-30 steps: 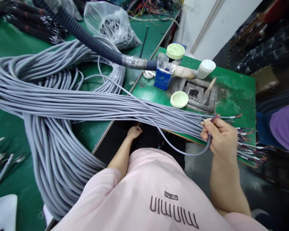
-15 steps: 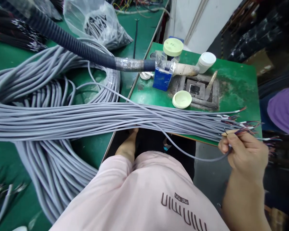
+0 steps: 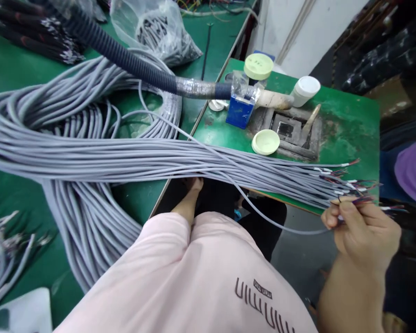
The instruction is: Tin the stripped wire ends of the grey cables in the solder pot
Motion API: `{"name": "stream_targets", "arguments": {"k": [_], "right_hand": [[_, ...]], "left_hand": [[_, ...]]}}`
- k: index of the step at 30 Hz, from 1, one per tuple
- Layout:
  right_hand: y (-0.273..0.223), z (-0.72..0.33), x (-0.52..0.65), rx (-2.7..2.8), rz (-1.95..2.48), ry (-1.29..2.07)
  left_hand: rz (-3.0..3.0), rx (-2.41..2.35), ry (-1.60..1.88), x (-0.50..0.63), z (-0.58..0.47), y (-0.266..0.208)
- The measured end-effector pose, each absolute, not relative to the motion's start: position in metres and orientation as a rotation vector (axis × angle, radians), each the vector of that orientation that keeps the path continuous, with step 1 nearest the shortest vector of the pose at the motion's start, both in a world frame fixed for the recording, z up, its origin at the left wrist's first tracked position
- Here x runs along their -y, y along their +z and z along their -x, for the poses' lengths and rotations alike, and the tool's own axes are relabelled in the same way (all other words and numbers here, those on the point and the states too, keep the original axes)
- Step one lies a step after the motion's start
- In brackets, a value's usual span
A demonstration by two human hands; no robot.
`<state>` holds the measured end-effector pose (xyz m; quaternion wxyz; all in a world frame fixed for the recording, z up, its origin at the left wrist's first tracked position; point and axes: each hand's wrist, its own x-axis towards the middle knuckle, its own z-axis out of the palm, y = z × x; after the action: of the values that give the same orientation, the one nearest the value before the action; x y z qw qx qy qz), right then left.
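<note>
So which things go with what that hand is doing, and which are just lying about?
Seems part of it:
the slender grey cable, its end pinched in the right hand
the long bundle of grey cables it crosses

Probably just lying about, untouched:
the clear plastic bag of short grey pieces
the black bundles with silvery tips

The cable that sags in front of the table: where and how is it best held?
Probably near its right end, pinched from the person's side, as the right hand does beside the coloured wires. The cable is thin and round, and just left of that hand it sags clear of the bundle and the table.
</note>
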<state>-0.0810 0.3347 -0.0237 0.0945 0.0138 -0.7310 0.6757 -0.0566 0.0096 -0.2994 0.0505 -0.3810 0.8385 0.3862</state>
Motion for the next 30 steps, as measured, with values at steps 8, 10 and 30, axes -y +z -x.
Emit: {"name": "stream_targets", "arguments": {"k": [8,10,30], "right_hand": [[-0.031,0.107,-0.335,2.272,-0.344,2.214],[-0.030,0.106,-0.329,2.286,-0.402,2.262],[-0.035,0.057,-0.309,2.264,-0.361,2.319]], "left_hand": [[0.809,-2.371,1.476,-0.088,-0.029,-0.212],[0.586,-2.302,1.683,-0.104,-0.039,-0.175],[-0.165,-1.681,3.254,-0.179,0.060,-0.067]]}}
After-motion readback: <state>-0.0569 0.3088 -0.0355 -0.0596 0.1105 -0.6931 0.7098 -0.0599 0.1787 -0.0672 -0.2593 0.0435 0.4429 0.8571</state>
